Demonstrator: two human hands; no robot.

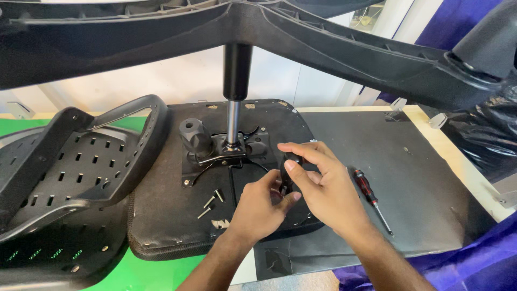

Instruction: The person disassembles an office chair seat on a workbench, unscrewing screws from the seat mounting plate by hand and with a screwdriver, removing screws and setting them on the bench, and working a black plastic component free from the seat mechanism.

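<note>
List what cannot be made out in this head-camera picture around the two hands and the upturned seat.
- Small black part between the left hand and right hand: fingers cover most of it.
- Black ribbed chair base: arms cut off by the top and side edges.
- Black perforated plastic backrest: cut by the left edge.
- Red-and-black-handled screwdriver: tip too small to tell.

Both hands [291, 194] bare; forearms bare, no sleeves, rings or watch.
</note>
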